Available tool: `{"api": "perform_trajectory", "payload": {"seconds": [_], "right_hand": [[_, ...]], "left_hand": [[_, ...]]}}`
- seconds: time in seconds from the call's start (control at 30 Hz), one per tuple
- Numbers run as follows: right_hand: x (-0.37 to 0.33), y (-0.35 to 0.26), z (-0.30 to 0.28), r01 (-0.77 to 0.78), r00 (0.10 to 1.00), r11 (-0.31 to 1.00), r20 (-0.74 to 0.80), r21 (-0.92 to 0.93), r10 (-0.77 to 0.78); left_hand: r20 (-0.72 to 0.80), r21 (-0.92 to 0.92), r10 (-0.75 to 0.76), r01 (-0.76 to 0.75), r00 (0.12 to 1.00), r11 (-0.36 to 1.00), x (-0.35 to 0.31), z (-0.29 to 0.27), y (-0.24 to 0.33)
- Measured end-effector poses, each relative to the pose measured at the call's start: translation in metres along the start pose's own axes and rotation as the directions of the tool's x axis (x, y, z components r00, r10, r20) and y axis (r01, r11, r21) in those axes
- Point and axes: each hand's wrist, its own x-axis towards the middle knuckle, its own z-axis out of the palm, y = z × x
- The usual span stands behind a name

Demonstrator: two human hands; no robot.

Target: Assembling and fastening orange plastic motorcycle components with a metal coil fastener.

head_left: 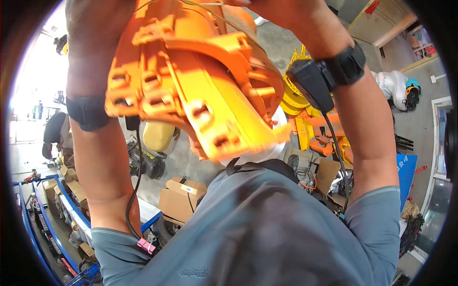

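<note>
A large orange shell part (200, 90), with ribs and slotted mounting lugs along its edge, fills the upper middle and is partly blurred. Along its left side, at the upper edge, is my left hand (100, 21); its fingers are out of sight. My right hand (274, 10) reaches in over the top right of the part and is cut off by the frame. Its fingers look closed beside a thin pale rod (210, 4), whose kind I cannot make out. A thin cable (234, 28) runs across the upper shell.
Yellow and orange parts (315, 131) lie on the floor to the right. Near my body are an opened cardboard box (181, 200) and a white round object (267, 155). A yellow-topped object (158, 136) is left of centre. A blue metal frame (36, 224) holds boxes at the lower left.
</note>
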Motion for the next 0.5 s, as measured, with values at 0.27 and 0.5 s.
{"api": "perform_trajectory", "payload": {"seconds": [0.27,0.5], "right_hand": [[-0.043,-0.002,-0.005,-0.017,0.998,1.0,0.054,-0.007,0.017],[-0.094,0.014,-0.025,-0.214,0.974,0.971,-0.093,-0.103,0.205]], "left_hand": [[0.449,0.378,0.131,-0.321,0.884,0.868,-0.033,-0.018,-0.008],[0.359,0.05,-0.226,0.223,0.906,0.973,-0.079,0.01,-0.03]]}}
